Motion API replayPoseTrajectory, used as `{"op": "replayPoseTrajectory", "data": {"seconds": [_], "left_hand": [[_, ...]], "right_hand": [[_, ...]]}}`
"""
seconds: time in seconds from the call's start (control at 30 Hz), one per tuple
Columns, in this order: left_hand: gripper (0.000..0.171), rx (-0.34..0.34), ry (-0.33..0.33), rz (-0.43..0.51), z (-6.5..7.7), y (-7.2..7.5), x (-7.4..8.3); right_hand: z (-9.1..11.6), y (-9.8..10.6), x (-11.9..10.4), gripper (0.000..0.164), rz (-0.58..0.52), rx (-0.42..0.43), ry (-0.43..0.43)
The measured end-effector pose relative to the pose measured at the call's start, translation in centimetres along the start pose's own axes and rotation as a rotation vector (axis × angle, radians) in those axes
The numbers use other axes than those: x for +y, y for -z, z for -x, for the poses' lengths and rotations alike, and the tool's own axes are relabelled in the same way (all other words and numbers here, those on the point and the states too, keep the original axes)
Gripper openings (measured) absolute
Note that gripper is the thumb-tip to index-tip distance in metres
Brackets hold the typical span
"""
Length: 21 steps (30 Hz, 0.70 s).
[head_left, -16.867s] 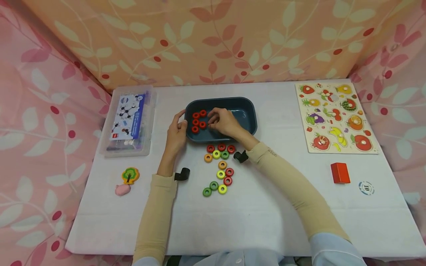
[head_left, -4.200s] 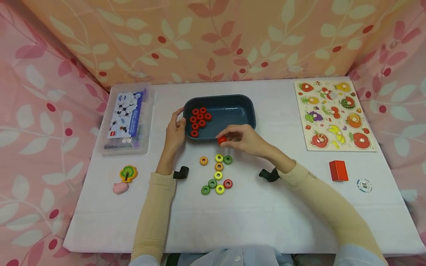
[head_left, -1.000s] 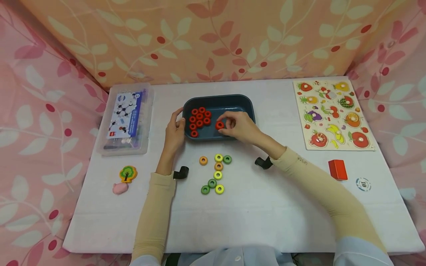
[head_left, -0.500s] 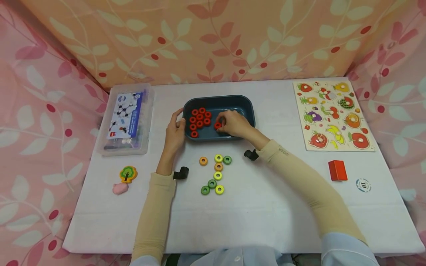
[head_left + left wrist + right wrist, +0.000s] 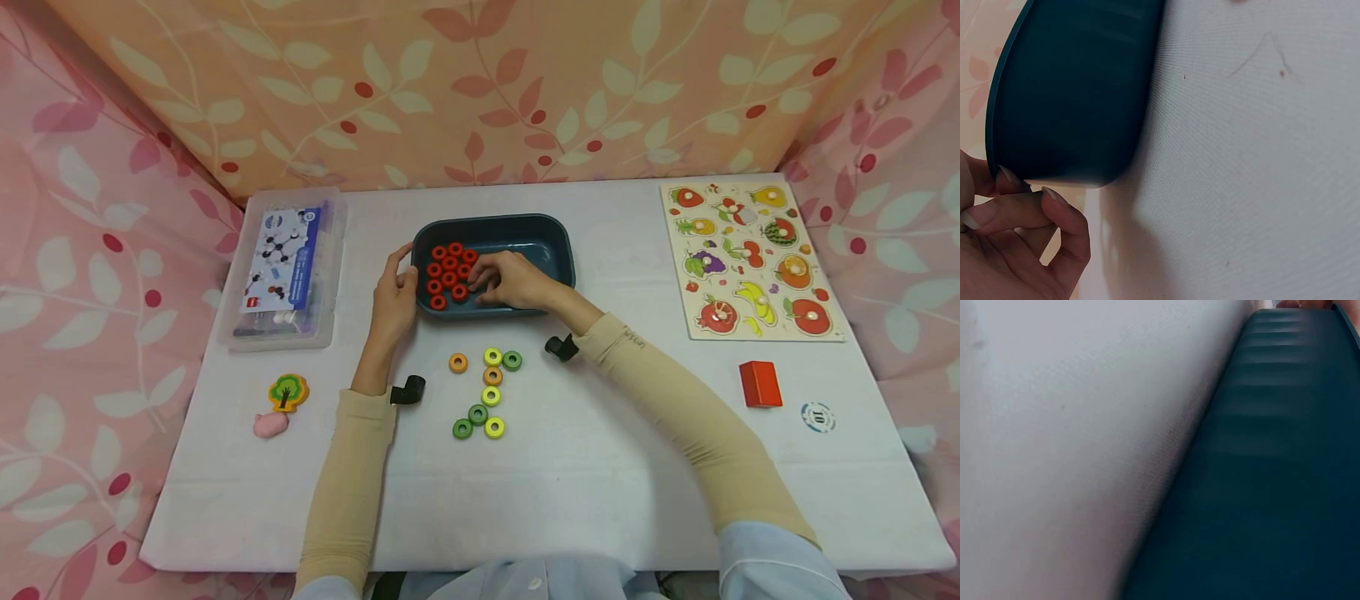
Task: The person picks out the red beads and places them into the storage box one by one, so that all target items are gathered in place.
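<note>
A dark blue tray (image 5: 517, 223) sits at the back middle of the table, with several red rings (image 5: 448, 280) grouped at its left end. My left hand (image 5: 395, 302) holds the tray's left end; in the left wrist view its curled fingers (image 5: 1063, 209) meet the end wall by the rim. My right hand (image 5: 517, 282) is inside the tray, fingers bent loosely just right of the red rings, with no ring showing between them. In the right wrist view the tray's long side wall (image 5: 1272, 487) fills the right half. In front of the tray lie several yellow, green and orange rings (image 5: 491, 396).
A clear plastic case (image 5: 288, 267) lies at back left, with a tree piece (image 5: 288, 392) and a pink pig-like piece (image 5: 271, 425) nearer. On the right are a fruit puzzle board (image 5: 753, 262), a red block (image 5: 761, 384) and a white round chip (image 5: 817, 417). Patterned curtains surround the table.
Red rings that lay on the table earlier are now in the tray. Over the last second my right hand slid one leftward to the group and let go. The left hand stayed at the tray.
</note>
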<state>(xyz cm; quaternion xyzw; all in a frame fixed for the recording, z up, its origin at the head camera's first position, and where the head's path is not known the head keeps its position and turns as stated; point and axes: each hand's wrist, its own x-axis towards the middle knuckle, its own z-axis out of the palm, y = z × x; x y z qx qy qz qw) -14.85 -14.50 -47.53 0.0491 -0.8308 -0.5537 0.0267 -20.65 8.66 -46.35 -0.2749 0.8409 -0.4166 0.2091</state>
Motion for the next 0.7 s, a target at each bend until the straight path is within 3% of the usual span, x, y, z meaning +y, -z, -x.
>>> {"op": "replayPoseTrajectory", "data": {"seconds": [0.23,0.57,0.7], "left_hand": [[0.042,-0.004,0.008,-0.009,0.0,-0.2,0.0],[0.042,0.002,0.008,-0.011,0.0,-0.2,0.0],[0.042,0.000,0.015,-0.030,-0.1,-0.1,-0.3]], "right_hand": [[0.8,0.5,0.1,0.026,-0.039,0.056,0.050],[3.0,3.2,1.1,0.014,0.042,0.339,0.085],[3.7,4.4,2.2,0.016,0.086,0.454,0.098]]}}
